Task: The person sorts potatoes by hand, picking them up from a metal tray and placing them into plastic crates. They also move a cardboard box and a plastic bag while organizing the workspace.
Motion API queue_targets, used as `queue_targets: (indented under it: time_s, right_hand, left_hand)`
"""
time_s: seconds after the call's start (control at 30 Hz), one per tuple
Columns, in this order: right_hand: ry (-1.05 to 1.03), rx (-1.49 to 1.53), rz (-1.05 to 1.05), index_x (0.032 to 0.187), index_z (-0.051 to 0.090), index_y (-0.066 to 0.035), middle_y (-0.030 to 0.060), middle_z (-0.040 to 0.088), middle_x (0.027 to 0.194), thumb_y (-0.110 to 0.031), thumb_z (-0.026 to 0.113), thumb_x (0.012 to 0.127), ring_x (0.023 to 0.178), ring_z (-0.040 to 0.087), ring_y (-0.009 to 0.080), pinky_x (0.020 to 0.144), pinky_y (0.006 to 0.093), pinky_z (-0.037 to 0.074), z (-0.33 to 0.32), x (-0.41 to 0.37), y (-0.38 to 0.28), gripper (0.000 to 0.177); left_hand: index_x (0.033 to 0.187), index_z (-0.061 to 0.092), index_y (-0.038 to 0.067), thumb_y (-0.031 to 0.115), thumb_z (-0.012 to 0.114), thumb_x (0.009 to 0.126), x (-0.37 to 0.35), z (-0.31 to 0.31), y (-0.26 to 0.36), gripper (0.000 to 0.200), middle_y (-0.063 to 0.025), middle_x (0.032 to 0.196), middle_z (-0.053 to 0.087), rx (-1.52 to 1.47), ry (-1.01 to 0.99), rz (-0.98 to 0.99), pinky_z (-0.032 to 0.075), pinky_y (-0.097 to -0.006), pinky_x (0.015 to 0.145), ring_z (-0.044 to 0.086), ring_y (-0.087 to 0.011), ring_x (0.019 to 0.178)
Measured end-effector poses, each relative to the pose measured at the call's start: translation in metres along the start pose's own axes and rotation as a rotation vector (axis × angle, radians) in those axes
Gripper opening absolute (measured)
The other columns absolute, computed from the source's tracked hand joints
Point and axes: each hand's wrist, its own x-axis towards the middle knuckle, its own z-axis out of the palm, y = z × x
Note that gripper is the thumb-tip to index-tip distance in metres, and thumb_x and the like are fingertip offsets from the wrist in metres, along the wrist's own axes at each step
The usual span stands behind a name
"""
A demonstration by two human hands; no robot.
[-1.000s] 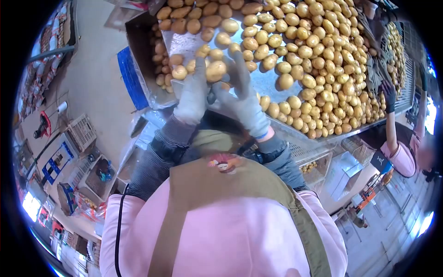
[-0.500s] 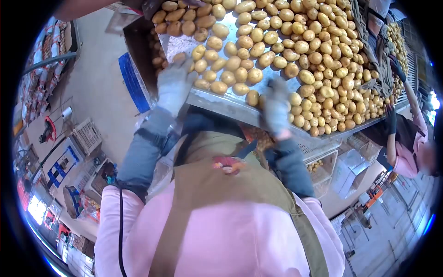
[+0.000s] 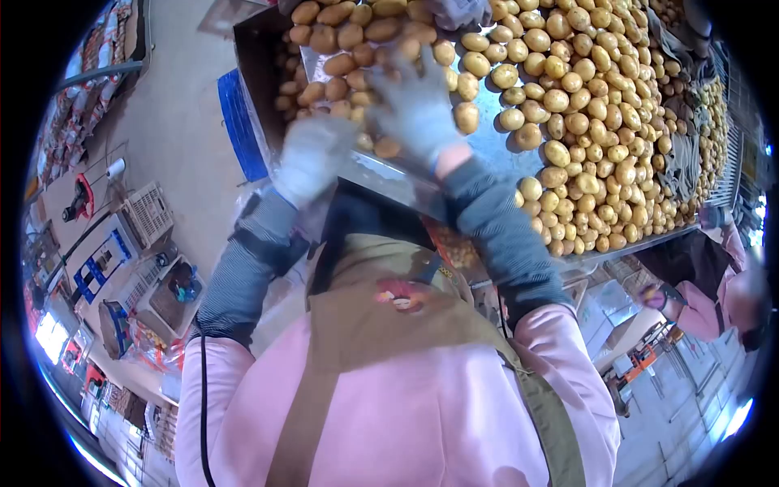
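Yellow-brown oval potatoes [image 3: 577, 123] look smooth with a slight gloss; the silver sheet-metal counter [image 3: 488, 130] shines; the pale grey cloth gloves [image 3: 420, 118] and olive-brown cloth apron [image 3: 398, 333] look matt.

The right hand [image 3: 414, 109] is no longer by the front edge to the person's right; it now spreads, blurred, over potatoes [image 3: 337, 89] near the box [image 3: 258, 69]. The hands, well apart half a second ago, are now just beside each other, the left hand [image 3: 312, 158] blurred too. Potatoes that lay along the front middle now sit bunched closer to the box, and a wider patch of bare worktop [image 3: 488, 134] shows right of the right hand. Another person's gloved hand [image 3: 460, 12] now appears at the top middle. The co-worker's lower hand [image 3: 661, 300] is now off the worktop's edge.
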Motion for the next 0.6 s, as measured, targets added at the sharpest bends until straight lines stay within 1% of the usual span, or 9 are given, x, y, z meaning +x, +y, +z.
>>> queue_targets:
  time_s: [0.03,0.07,0.13,0.2,0.3,0.47,0.5,0.57,0.6]
  right_hand:
    - [0.005,-0.128,-0.115,0.121,0.069,-0.022,0.0108,0.061,0.132,-0.035,0.072,0.083,0.125,0.05,0.0372,0.106,0.0564,0.038,-0.002,-0.028,-0.018,0.041]
    - [-0.137,-0.054,-0.039,0.13,0.066,-0.025,0.0064,0.053,0.146,-0.04,0.07,0.084,0.138,0.04,0.037,0.115,0.061,0.026,0.005,-0.056,-0.009,0.048]
    - [-0.251,-0.161,0.057,0.133,0.063,-0.023,0.0099,0.054,0.142,-0.039,0.063,0.088,0.136,0.041,0.0367,0.113,0.0606,0.026,-0.034,-0.085,-0.003,0.048]
    - [-0.217,-0.137,0.223,0.143,0.053,-0.014,0.015,0.048,0.146,-0.032,0.068,0.085,0.133,0.042,0.0407,0.112,0.059,0.03,-0.058,-0.125,0.013,0.063]
    - [-0.17,-0.014,0.485,0.149,0.048,-0.013,0.0193,0.043,0.152,-0.032,0.071,0.085,0.128,0.045,0.0453,0.11,0.055,0.034,-0.066,-0.158,0.009,0.07]
    - [-0.2,0.099,0.332,0.14,0.057,-0.016,0.023,0.047,0.146,-0.031,0.065,0.088,0.116,0.054,0.0456,0.1,0.0522,0.045,-0.021,-0.122,-0.024,0.055]
    - [-0.226,0.161,0.341,0.137,0.06,-0.016,0.0236,0.054,0.14,-0.031,0.064,0.09,0.11,0.059,0.0434,0.096,0.0503,0.049,-0.029,-0.101,-0.029,0.05]
    - [-0.324,0.219,0.426,0.131,0.063,-0.015,0.0197,0.063,0.123,-0.03,0.064,0.09,0.1,0.063,0.0384,0.088,0.0475,0.053,-0.038,-0.064,-0.017,0.043]
    - [-0.383,0.252,0.465,0.129,0.065,-0.015,0.0178,0.068,0.115,-0.029,0.064,0.091,0.095,0.065,0.0359,0.085,0.0461,0.055,-0.035,-0.05,-0.008,0.04]
  left_hand:
    - [0.112,0.072,0.01,0.02,0.064,0.091,-0.006,0.012,0.016,0.025,-0.0093,0.109,0.07,-0.026,-0.135,0.01,0.051,-0.0422,0.089,0.066,-0.0285,0.101]
    - [0.107,0.073,0.012,0.026,0.065,0.09,-0.006,0.02,0.023,0.023,-0.0074,0.101,0.07,0.048,-0.085,0.031,0.051,-0.0426,0.082,0.068,-0.0267,0.096]
    - [0.104,0.072,0.011,0.031,0.065,0.089,0.003,0.032,0.033,0.026,-0.0092,0.097,0.07,0.13,-0.162,-0.045,0.052,-0.0443,0.08,0.068,-0.0273,0.093]
    - [0.104,0.071,0.009,0.038,0.066,0.087,0.017,0.038,0.038,0.034,-0.0157,0.098,0.07,0.129,-0.266,-0.116,0.053,-0.0471,0.078,0.069,-0.031,0.09]
    - [0.106,0.069,0.008,0.039,0.066,0.087,0.031,0.045,0.023,0.037,-0.0191,0.101,0.069,0.017,-0.339,-0.1,0.053,-0.0482,0.082,0.069,-0.0353,0.093]
    - [0.114,0.068,0.008,0.034,0.065,0.089,0.023,0.033,0.001,0.037,-0.015,0.103,0.071,-0.371,-0.162,-0.293,0.053,-0.0444,0.083,0.068,-0.0317,0.092]
    - [0.116,0.068,0.006,0.03,0.065,0.094,0.016,0.022,0.001,0.033,-0.009,0.097,0.071,-0.746,-0.101,-0.506,0.053,-0.0354,0.076,0.066,-0.0206,0.084]
    - [0.12,0.064,0.002,0.016,0.063,0.099,0.009,0.029,-0.025,0.025,-0.0018,0.095,0.068,-1.323,0.087,-0.686,0.055,-0.0264,0.072,0.065,-0.0122,0.076]
    - [0.126,0.061,0.0,0.012,0.06,0.101,0.007,0.021,-0.031,0.028,-0.0022,0.102,0.067,-1.666,0.073,-0.778,0.056,-0.0252,0.079,0.064,-0.0119,0.084]
